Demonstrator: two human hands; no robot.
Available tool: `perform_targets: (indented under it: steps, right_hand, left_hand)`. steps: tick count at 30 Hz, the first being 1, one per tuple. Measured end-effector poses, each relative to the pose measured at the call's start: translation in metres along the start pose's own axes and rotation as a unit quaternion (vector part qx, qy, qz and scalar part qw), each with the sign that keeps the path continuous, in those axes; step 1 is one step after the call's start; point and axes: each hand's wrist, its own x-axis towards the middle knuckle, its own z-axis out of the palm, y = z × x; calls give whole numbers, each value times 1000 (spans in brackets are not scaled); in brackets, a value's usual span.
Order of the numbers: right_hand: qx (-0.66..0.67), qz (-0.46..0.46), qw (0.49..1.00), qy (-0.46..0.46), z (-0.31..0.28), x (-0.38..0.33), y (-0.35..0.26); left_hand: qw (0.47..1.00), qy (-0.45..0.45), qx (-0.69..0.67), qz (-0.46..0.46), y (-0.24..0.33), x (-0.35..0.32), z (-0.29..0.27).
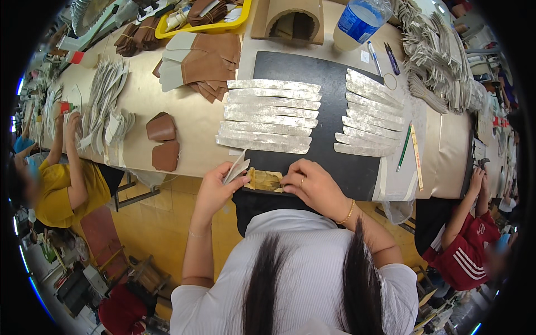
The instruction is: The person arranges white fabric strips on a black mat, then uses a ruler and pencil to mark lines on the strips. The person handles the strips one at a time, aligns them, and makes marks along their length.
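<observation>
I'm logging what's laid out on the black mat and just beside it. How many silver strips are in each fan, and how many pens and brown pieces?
Silver strips, left fan: 7
Silver strips, right fan: 7
Pens by the bottle: 2
Brown rounded pieces left of the mat: 2
Total: 18

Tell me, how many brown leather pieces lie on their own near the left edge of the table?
2. One brown piece lies on the tan tabletop, the second just below it, nearer the table edge. More brown pieces sit stacked farther back, so others may be hidden.
</observation>
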Motion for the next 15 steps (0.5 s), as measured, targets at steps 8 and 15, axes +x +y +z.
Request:
perform_targets:
  steps: [8, 15]
  right_hand:
    - [-93, -157, 981, -59, 0, 7, 15]
    - [-116, -179, 975, -59, 5, 10, 19]
  left_hand:
    - [999, 25, 34, 11, -23, -10, -1]
    - [992, 104, -7, 77, -24, -13, 18]
